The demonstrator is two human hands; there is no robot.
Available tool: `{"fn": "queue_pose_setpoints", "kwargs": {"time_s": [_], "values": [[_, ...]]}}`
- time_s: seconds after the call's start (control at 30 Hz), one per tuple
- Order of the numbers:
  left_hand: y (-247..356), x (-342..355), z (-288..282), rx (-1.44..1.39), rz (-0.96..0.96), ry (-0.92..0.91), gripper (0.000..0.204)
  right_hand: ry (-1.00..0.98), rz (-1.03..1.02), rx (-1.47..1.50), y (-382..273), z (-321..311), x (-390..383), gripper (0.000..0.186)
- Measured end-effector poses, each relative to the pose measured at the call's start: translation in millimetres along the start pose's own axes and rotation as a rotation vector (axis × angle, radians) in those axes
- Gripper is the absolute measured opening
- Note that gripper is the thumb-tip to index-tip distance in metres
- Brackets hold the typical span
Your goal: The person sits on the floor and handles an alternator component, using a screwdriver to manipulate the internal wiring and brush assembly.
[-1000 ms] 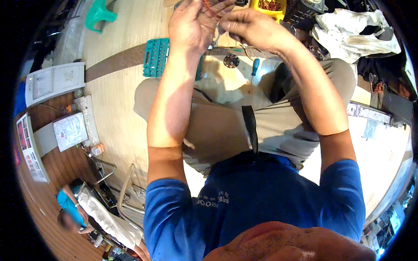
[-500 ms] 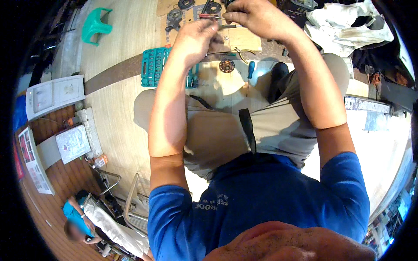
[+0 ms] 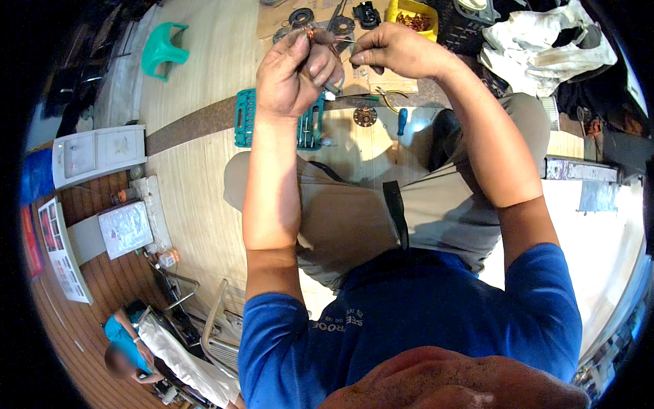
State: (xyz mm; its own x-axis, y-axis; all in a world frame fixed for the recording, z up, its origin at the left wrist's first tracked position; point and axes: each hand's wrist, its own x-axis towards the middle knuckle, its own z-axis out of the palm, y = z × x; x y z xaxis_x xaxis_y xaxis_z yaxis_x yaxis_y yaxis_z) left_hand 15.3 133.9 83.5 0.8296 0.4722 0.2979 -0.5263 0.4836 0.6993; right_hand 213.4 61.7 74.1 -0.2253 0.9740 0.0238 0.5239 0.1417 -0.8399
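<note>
Pinching a copper-coloured piece (image 3: 310, 33) between thumb and fingers, the left grip (image 3: 294, 80) now shows its palm; half a second ago its fingers were blurred and no such piece could be made out there. The right grip (image 3: 402, 51) is closed on a thin metal shaft (image 3: 346, 40), directed toward the piece; blur hides whether the two touch. This arrangement suggests that both grips are engaged on one small part. Beneath them, a cardboard sheet (image 3: 402, 84) lies on the light floor (image 3: 194, 187), with dark round parts (image 3: 301, 17) beyond the left grip. An open teal tool case (image 3: 245, 119) sits under the left wrist. Nearer the body than the right grip are yellow-handled pliers (image 3: 387, 100), a slotted disc (image 3: 365, 116) and a blue screwdriver (image 3: 402, 121). Just beyond the right grip stands a yellow bin (image 3: 427, 9) of copper-coloured parts; farther right lies a white cloth (image 3: 528, 48). Well left of the left grip stands a green stool (image 3: 162, 46).
</note>
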Motion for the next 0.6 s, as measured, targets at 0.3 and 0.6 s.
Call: {"fn": "queue_pose_setpoints", "kwargs": {"time_s": [0.3, 0.6], "values": [[2, -9, 3, 0.234, -0.359, 0.006, 0.025, 0.063, 0.061, -0.167, -47, -26, -15, 0.025], [-6, -5, 2, 0.257, -0.385, 0.09, 0.032, 0.19, -0.155, 0.066, -35, -11, -19, 0.027]]}}
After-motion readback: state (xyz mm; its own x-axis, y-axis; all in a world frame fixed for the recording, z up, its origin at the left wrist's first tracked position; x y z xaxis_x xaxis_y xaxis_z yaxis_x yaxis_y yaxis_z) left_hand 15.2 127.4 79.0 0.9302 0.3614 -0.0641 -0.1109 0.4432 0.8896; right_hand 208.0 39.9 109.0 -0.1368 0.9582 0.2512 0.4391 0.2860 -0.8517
